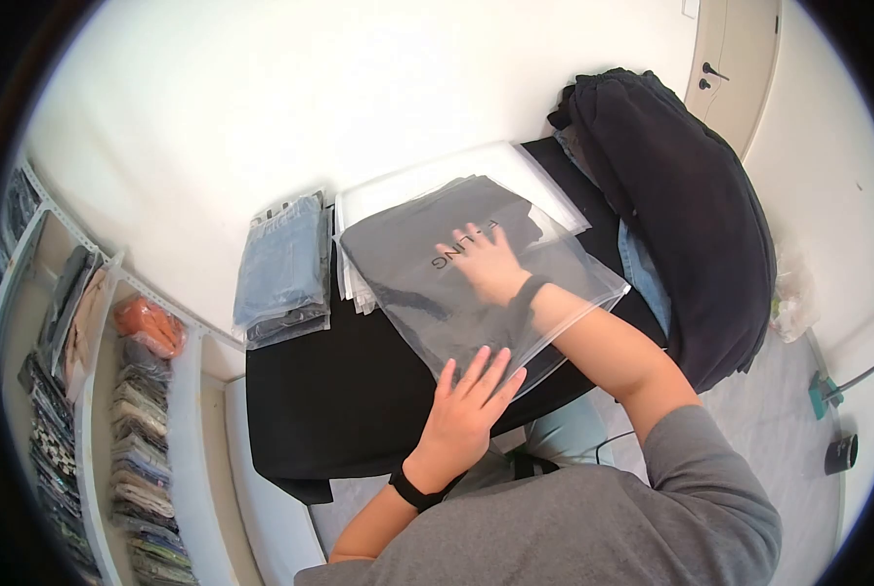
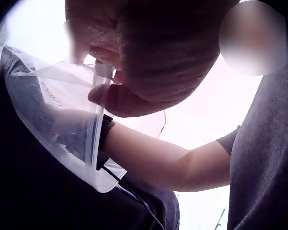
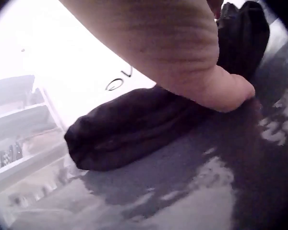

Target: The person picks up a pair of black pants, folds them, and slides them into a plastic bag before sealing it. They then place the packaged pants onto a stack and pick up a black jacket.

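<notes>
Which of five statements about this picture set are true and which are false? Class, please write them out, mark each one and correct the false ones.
1. The right hand is inside the clear zip bag. True.
2. The garment in that bag is bright orange. False: it is dark grey.
3. The left hand rests on the pile of dark clothes. False: its fingers and thumb pinch the edge of the clear zip bag.
4. Shelves on the person's left hold bagged clothes. True.
5. The tablecloth is white. False: it is black.
</notes>
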A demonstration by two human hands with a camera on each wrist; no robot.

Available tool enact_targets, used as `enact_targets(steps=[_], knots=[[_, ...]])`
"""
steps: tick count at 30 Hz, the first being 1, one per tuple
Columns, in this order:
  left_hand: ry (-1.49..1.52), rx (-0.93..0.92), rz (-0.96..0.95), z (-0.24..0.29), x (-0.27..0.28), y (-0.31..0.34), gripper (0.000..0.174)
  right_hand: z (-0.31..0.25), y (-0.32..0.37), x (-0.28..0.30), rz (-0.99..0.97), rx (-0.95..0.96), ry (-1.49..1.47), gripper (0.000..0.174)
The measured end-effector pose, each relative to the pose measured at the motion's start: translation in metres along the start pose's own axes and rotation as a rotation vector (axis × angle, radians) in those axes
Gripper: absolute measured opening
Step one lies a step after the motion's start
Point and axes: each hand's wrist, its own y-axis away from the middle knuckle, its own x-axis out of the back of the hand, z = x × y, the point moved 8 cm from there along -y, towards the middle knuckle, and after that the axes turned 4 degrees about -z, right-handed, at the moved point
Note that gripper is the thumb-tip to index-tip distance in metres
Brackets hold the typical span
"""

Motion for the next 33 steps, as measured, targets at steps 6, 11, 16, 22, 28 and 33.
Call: enact_targets(steps=[6, 11, 16, 22, 28, 33], knots=[[0.048, 0.008, -0.097, -0.007, -0.022, 0.008, 0.064, 0.051, -0.002, -0.03, -0.008, -0.068, 0.072, 0.067], [0.129, -0.038, -0.156, -0.005, -0.028, 0.01, 0.065, 0.06, -0.023, -0.043, -0.043, -0.089, 0.104, 0.059], [0.172, -0.038, -0.155, -0.01, -0.026, 0.006, 0.059, 0.083, -0.048, -0.059, -0.016, -0.129, -0.129, 0.057], [0.125, 0.063, -0.028, -0.026, -0.011, 0.011, 0.056, 0.041, -0.032, -0.033, -0.111, -0.182, 0.055, 0.067], [0.1, 0.063, 0.002, -0.031, -0.009, 0.018, 0.057, -0.059, 0.007, 0.011, -0.058, 0.06, -0.552, 0.089], [0.192, 0.062, 0.001, -0.034, -0.004, 0.027, 0.055, -0.067, -0.037, -0.04, 0.103, 0.01, -0.288, 0.071]])
